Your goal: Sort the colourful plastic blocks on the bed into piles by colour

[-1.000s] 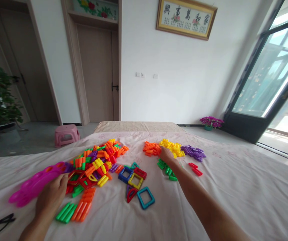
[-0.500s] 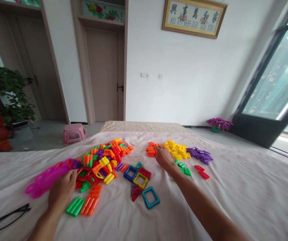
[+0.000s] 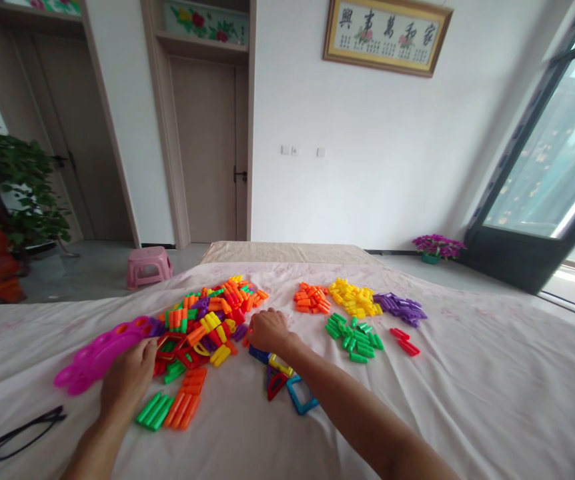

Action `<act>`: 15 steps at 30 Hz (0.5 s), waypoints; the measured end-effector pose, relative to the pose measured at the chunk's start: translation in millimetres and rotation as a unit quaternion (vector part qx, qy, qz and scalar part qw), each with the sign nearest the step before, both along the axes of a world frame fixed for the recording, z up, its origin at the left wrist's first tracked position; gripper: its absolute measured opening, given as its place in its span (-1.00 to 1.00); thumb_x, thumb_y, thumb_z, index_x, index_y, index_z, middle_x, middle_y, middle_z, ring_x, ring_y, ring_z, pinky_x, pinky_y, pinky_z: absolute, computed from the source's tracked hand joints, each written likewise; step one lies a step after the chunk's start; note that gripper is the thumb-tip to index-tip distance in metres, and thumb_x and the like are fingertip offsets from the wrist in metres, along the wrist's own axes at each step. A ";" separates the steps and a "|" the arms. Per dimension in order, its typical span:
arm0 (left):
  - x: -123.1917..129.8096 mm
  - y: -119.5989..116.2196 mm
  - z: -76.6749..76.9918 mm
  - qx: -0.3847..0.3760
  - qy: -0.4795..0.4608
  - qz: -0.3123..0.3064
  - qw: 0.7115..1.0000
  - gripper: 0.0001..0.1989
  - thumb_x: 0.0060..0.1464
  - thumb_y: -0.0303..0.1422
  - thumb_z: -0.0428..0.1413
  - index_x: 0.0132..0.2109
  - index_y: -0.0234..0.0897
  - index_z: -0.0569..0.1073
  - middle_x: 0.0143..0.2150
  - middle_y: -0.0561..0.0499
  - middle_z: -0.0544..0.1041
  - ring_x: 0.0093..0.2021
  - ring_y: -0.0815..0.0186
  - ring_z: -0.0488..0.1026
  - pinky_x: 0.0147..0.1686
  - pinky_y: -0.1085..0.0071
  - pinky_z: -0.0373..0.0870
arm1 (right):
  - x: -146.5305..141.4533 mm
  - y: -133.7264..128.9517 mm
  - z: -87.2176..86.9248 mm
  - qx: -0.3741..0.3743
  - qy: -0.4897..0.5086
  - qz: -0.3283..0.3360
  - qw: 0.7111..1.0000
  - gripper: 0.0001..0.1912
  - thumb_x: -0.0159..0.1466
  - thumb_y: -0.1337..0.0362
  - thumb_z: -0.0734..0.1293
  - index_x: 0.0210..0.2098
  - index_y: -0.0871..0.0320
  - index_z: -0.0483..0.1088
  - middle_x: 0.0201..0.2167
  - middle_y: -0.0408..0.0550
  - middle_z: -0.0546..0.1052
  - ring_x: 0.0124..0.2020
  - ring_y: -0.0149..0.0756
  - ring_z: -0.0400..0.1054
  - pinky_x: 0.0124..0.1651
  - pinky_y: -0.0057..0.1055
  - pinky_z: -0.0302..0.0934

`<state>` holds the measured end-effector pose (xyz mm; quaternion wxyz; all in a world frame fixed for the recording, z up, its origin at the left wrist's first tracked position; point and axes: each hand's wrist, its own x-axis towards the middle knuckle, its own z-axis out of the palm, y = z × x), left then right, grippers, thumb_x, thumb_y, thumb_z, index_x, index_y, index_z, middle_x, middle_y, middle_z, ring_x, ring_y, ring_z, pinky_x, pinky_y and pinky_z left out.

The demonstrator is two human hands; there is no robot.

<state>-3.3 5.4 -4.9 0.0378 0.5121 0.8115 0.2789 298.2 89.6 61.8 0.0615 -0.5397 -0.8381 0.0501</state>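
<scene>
My right hand (image 3: 269, 331) half-hides a blue square plastic frame (image 3: 259, 355), my left hand (image 3: 130, 373) at its nine o'clock. I can't tell either grip.

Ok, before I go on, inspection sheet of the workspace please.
Surface: pale cloth, creased.
Job's things: mixed pile at left; orange pile, yellow pile, purple pile, green pile and two red pieces at right; frames between.
Clutter: glasses at near left; magenta piece left of the mixed pile.
Grips: left grip at the mixed pile's left edge; right grip at its right edge, partly hiding the frames; any contents unclear.
Cables: nothing seen.
Surroundings: stool, plant, flowers, door, picture.
</scene>
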 end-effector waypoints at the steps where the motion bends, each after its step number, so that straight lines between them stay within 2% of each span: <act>1: -0.5 0.4 -0.2 0.002 -0.002 -0.002 1.000 -0.45 0.31 -0.12 -0.24 0.05 -0.26 0.56 -0.04 -0.20 0.65 -0.09 0.06 0.57 -0.20 0.31 0.36 | 0.0 -0.1 0.1 0.001 0.003 0.004 1.000 -0.72 0.18 0.19 0.34 -0.18 0.11 0.60 -0.12 0.13 0.62 0.02 0.02 0.41 0.01 -0.20 0.23; 5: -2.7 1.7 -1.8 0.002 -0.011 -0.002 1.000 -0.47 0.31 -0.11 -0.22 0.05 -0.25 0.55 -0.03 -0.18 0.65 -0.08 0.07 0.57 -0.19 0.31 0.35 | 3.9 -6.7 -1.6 -0.011 0.049 0.012 0.999 -0.71 0.14 0.16 0.38 -0.16 0.07 0.56 -0.16 0.04 0.63 -0.05 -0.06 0.46 -0.08 -0.29 0.23; 9: -2.0 0.8 -1.6 0.000 -0.012 -0.003 1.000 -0.45 0.31 -0.13 -0.24 0.06 -0.27 0.55 -0.01 -0.20 0.64 -0.05 0.07 0.56 -0.15 0.31 0.37 | 15.5 -11.6 -4.8 -0.018 0.165 -0.008 0.986 -0.76 0.15 0.18 0.38 -0.17 0.02 0.52 -0.22 -0.14 0.63 -0.21 -0.25 0.48 -0.26 -0.44 0.17; 12: -0.1 -0.4 0.2 0.007 -0.006 -0.005 1.000 -0.47 0.31 -0.14 -0.23 0.05 -0.27 0.55 -0.01 -0.19 0.64 -0.04 0.09 0.56 -0.15 0.33 0.38 | 37.5 -2.3 -3.8 0.012 0.249 -0.066 0.966 -0.81 0.19 0.22 0.36 -0.19 0.05 0.50 -0.23 -0.17 0.62 -0.25 -0.32 0.47 -0.30 -0.48 0.15; 15: 1.3 -1.0 1.7 0.002 -0.007 0.000 1.000 -0.46 0.31 -0.14 -0.23 0.07 -0.28 0.55 0.00 -0.19 0.64 -0.03 0.09 0.56 -0.13 0.33 0.38 | 71.0 15.4 -0.4 0.042 0.282 -0.147 0.947 -0.82 0.21 0.24 0.36 -0.19 0.10 0.50 -0.21 -0.12 0.62 -0.22 -0.29 0.48 -0.25 -0.46 0.19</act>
